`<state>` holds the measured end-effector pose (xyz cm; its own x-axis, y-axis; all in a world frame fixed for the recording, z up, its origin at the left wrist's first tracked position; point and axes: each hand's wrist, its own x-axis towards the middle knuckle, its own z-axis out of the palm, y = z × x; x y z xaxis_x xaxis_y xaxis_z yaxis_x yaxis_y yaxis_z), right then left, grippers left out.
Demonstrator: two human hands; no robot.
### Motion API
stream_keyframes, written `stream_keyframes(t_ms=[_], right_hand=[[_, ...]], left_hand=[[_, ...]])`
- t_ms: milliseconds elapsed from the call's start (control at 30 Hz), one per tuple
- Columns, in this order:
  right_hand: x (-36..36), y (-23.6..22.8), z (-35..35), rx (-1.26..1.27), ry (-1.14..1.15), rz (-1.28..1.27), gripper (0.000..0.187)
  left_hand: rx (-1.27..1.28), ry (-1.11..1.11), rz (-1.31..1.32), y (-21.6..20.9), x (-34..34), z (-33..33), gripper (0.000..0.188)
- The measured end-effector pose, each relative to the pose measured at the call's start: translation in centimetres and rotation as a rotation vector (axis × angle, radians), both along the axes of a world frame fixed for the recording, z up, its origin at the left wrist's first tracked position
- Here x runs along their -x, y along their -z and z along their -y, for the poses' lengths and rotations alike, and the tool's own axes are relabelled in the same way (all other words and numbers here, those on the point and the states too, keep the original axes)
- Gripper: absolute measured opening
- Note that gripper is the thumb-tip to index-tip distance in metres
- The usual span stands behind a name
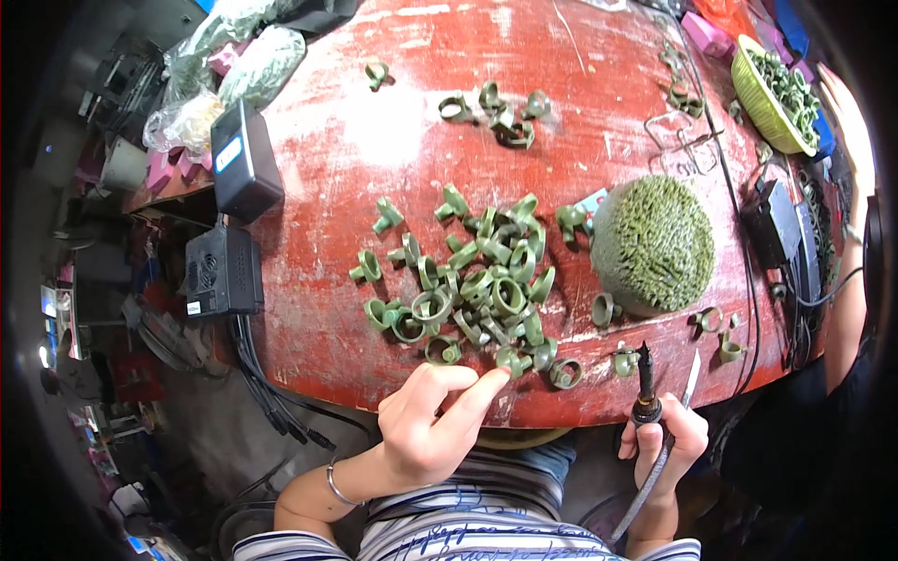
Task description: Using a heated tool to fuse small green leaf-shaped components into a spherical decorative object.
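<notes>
Our left hand (428,425) lays a fingertip on a green ring (514,363) at its two o'clock, on the six o'clock edge of the pile (477,282); whether it pinches, we cannot tell. Our right hand (666,439), farther off at the ring's four o'clock, clamps a black-tipped handpiece (645,397), its long axis toward twelve.

rings (479,283) on table (318,290), cylinder (655,245) to their right, boxes (224,271) left
</notes>
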<state>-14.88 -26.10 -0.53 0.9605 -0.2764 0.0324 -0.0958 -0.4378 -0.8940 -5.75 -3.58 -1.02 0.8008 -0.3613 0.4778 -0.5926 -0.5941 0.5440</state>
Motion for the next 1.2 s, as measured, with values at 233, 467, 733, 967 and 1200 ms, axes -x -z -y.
stream_keyframes(t_ms=[233, 467, 733, 967, 1200], right_hand=[[-0.3, -0.2, 0.2, -0.029, 0.040, 0.038, 0.032], [-1.0, 0.6, -0.1, -0.015, 0.036, 0.098, 0.059], [-1.6, -0.2, -0.8, -0.070, 0.109, 0.076, 0.061], [-2.2, 0.1, -0.9, -0.068, 0.146, 0.057, 0.064], [-2.2, 0.2, -0.6, -0.098, 0.144, 0.027, 0.065]], left_hand=[[-0.090, 0.010, -0.043, -6.3, -2.1, -2.1, 0.027], [-0.334, 0.175, -0.038, -8.6, -14.5, -0.6, 0.025], [-0.702, -0.133, 0.077, -4.3, -24.5, -0.9, 0.051], [-0.464, 0.263, -0.171, -2.5, -22.9, 1.0, 0.033], [-0.196, 0.282, -0.277, -2.8, -19.6, 1.0, 0.025]])
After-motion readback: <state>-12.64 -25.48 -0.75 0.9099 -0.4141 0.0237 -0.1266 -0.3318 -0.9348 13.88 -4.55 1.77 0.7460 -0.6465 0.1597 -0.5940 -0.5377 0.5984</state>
